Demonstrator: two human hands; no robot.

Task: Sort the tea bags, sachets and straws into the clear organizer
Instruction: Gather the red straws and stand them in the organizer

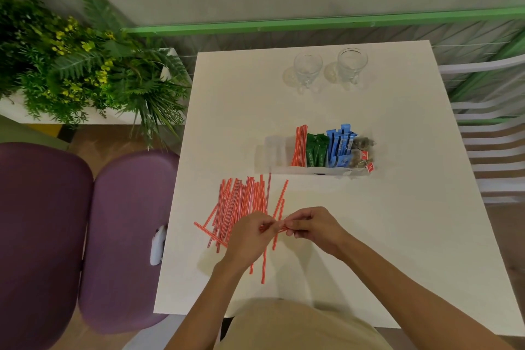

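Observation:
A loose pile of red-and-white striped straws (238,202) lies on the white table (369,236), in front of the clear organizer (272,148). The organizer holds upright straws (299,146), green sachets (316,150), blue sachets (341,145) and tea bags (363,150); its leftmost compartment looks empty. My left hand (250,236) and my right hand (315,227) meet at the near edge of the pile. Both pinch straws between their fingertips, with the straw ends passing between the two hands.
Two empty glass mugs (308,71) (350,65) stand at the far side of the table. Purple chairs (125,236) and a planter of green foliage (85,65) are to the left. A white slatted chair (494,136) stands at the right edge.

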